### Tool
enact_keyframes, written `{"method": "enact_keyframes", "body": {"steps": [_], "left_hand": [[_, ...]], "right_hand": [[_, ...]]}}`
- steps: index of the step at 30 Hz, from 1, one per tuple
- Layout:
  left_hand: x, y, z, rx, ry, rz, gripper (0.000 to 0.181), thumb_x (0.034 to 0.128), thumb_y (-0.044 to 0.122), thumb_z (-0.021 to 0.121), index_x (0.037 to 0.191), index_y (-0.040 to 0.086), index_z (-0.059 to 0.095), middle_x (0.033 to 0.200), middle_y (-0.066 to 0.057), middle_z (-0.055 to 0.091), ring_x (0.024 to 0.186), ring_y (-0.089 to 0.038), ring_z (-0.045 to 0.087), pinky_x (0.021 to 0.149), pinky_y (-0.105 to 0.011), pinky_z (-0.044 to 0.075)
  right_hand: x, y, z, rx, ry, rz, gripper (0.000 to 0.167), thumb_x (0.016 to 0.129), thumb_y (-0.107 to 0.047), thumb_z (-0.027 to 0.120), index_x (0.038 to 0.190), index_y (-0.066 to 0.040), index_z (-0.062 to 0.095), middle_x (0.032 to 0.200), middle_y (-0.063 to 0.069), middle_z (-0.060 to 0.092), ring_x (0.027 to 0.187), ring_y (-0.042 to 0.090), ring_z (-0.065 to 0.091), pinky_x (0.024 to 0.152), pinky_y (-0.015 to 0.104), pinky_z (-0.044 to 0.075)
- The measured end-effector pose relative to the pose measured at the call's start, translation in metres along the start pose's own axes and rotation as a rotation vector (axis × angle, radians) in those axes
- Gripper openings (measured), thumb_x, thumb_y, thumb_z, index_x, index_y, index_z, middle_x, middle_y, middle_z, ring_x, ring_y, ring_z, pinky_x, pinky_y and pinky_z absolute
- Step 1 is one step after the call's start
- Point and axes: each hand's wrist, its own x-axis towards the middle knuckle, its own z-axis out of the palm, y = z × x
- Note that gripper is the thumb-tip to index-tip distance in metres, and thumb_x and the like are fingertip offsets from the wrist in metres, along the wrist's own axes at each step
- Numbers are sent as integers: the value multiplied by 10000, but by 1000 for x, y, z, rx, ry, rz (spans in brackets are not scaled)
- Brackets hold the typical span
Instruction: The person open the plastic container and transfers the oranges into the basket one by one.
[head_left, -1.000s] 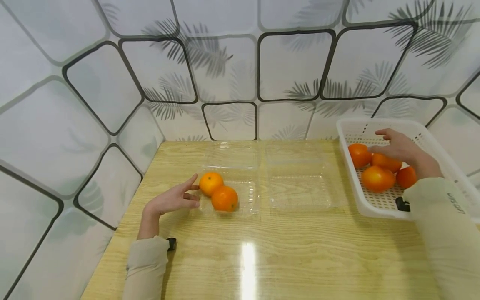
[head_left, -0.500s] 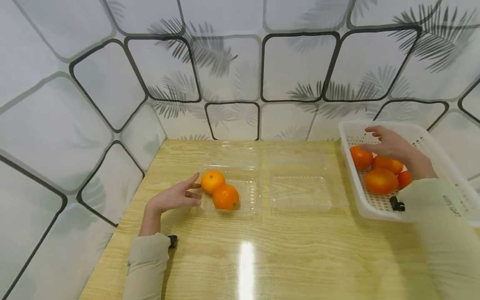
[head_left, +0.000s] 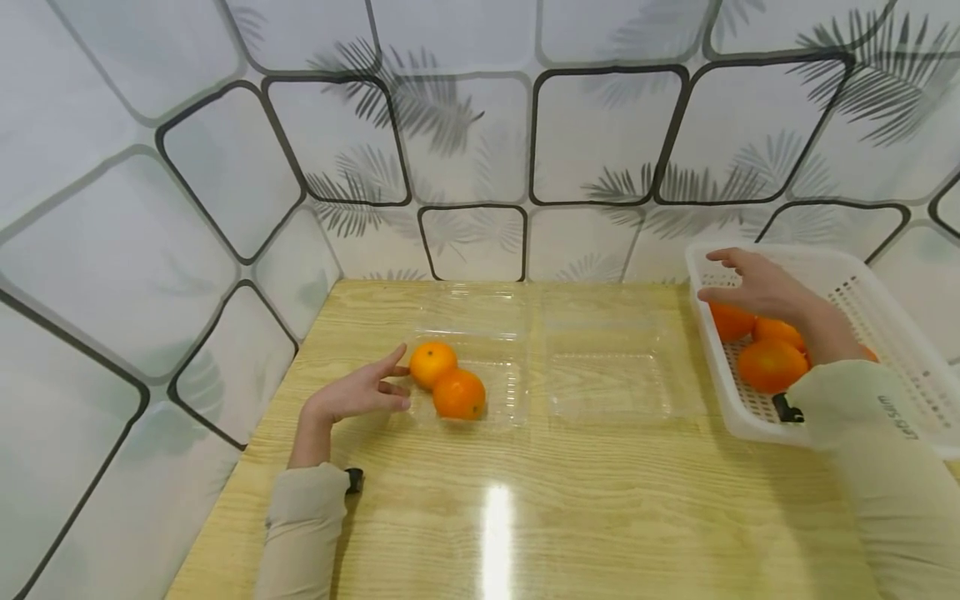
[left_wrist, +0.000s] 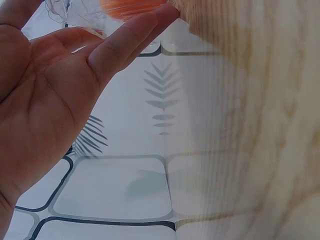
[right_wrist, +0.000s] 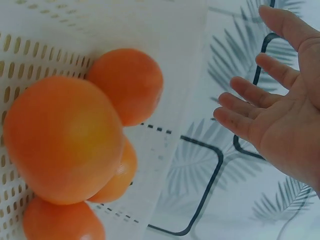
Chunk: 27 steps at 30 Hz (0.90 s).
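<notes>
My left hand (head_left: 360,392) lies beside a clear plastic clamshell box (head_left: 504,392), its fingers loosely extended at the box's left side. Two oranges sit in that box, one (head_left: 432,365) behind and left of the other (head_left: 460,395). In the left wrist view, the fingertips are close to the clear plastic; contact cannot be told. Over the left part of a white basket (head_left: 757,428), my right hand (head_left: 776,292) is spread and holds nothing. Several orange round fruits (right_wrist: 65,140) lie in the basket, partly hidden by my right arm in the head view.
A second clear box (head_left: 611,383) stands with its lid raised back, between the first box and the basket. The wooden table (head_left: 570,508) meets patterned walls (head_left: 585,133) at the back and left.
My right hand has moved left above the basket, toward its left rim, with fingers still spread. The left hand keeps its place beside the box. The head view has shifted slightly.
</notes>
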Motion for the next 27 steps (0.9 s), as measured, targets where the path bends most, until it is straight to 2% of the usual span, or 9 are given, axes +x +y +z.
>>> {"method": "enact_keyframes", "body": {"steps": [16, 27], "left_hand": [[0, 4, 1, 16, 6, -16, 962, 959, 142, 660, 1598, 102, -57, 1576, -276, 266, 1294, -386, 522, 1024, -496, 457], [-1, 3, 2, 5, 9, -19, 977, 954, 136, 667, 1596, 96, -69, 1577, -274, 267, 1295, -391, 520, 1028, -499, 453]], "right_hand": [[-1, -40, 11, -27, 2, -107, 741, 956, -276, 661, 1502, 71, 300, 1497, 372, 274, 1352, 550, 252, 1068, 685, 219], [-1, -68, 24, -28, -26, -155, 723, 963, -264, 660, 1518, 33, 303, 1538, 323, 262, 1396, 510, 231, 1083, 671, 225]]}}
